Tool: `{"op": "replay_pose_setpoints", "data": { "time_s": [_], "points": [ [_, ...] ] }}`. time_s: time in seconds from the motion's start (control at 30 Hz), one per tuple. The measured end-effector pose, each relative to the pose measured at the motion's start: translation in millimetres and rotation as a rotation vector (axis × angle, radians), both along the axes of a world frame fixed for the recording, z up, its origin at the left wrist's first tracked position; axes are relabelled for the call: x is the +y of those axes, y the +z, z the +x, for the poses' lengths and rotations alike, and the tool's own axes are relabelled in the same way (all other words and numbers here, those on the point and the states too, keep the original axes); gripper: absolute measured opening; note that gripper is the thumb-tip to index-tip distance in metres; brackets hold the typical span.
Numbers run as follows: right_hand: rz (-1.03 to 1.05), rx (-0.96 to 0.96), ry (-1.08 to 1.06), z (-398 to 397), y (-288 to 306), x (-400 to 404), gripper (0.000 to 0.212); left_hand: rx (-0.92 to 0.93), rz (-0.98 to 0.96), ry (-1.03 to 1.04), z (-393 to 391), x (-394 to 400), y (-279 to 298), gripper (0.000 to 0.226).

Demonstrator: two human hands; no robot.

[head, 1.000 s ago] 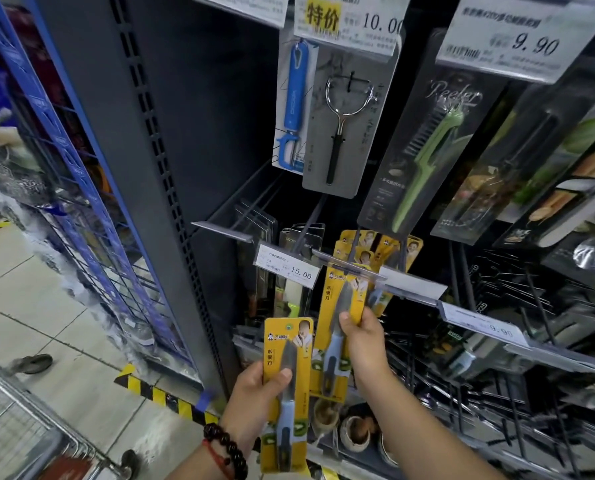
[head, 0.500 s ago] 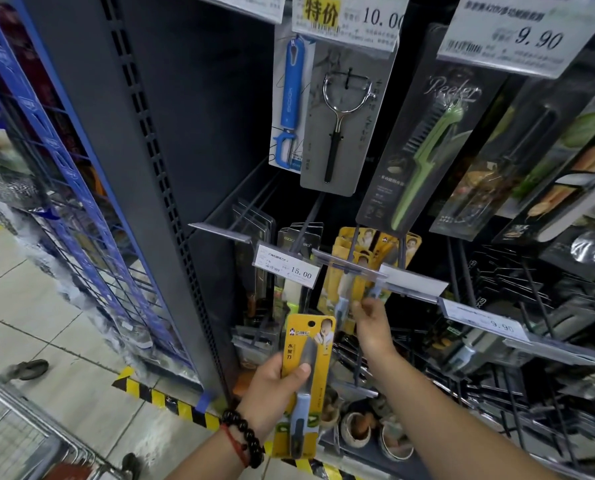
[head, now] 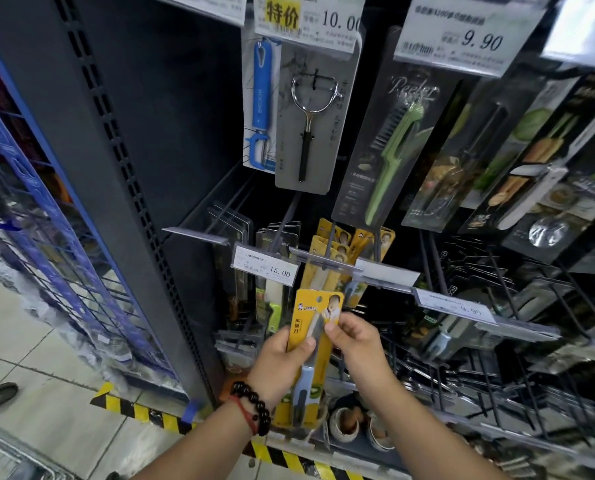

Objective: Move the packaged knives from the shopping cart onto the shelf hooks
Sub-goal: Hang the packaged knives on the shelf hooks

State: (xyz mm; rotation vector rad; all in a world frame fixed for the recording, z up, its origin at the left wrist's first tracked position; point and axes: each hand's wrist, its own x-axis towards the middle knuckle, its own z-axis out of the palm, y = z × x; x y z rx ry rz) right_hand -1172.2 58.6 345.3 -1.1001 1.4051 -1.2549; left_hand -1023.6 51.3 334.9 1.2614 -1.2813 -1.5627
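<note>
Since half a second ago the right hand has left the hanging yellow packs on the shelf hook and come down to the packaged knife, which now stands higher and closer to the shelf, its top just below the 15.00 price tag. Both hands now hold it: the left hand grips the card's middle with the thumb across the front, and the right hand pinches its upper right edge between thumb and fingertips. The pack is upright, in front of the lower hooks, not on any hook.

The pack's lower end is partly covered by the left wrist with its dark bead bracelet. The print on the small tags is too blurred to read. The shopping cart shows only as a wire corner at the near left edge, cut off.

The dark shelf upright fills the left centre, with a blue wire rack to its left. Peelers hang above. The floor is pale tile with yellow-black hazard tape along the shelf base.
</note>
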Motion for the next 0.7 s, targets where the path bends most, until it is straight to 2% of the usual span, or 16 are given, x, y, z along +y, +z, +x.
{"op": "replay_pose_setpoints", "data": {
  "time_s": [0.1,0.17,0.2,0.27,0.33,0.47,0.53,0.6,0.7],
  "points": [
    [0.015,0.012,-0.086,-2.0,-5.1,-6.4,0.021,-0.212,-0.226,0.112,3.7,2.0,12.4,0.008],
    [0.017,0.073,-0.106,-5.6,-12.3,-12.3,0.036,-0.338,-0.486,0.240,12.6,-0.2,28.5,0.012],
    [0.025,0.093,-0.108,-6.8,-14.8,-15.6,0.036,-0.401,-0.630,0.293,18.7,-3.9,39.5,0.011],
    [0.044,0.120,-0.108,-8.3,-17.5,-21.5,0.031,-0.562,-0.894,0.366,29.5,-20.9,54.4,0.021],
    [0.037,0.127,-0.111,-5.4,-11.9,-25.3,0.032,-0.747,-1.056,0.379,36.9,-43.8,67.4,0.031],
    [0.011,0.136,-0.122,1.7,-6.4,-34.5,0.031,-1.036,-0.974,0.124,41.0,-75.4,85.4,0.044],
    [0.002,0.111,-0.141,3.6,-4.5,-38.1,0.031,-1.124,-0.966,0.039,42.5,-85.8,80.6,0.039],
    [0.000,0.088,-0.149,3.4,-3.5,-42.2,0.032,-1.163,-1.008,0.019,43.8,-88.7,76.1,0.034],
    [0.018,0.084,-0.149,3.6,-3.9,-50.1,0.031,-1.164,-1.000,0.036,43.1,-88.9,71.8,0.040]
  ]
}}
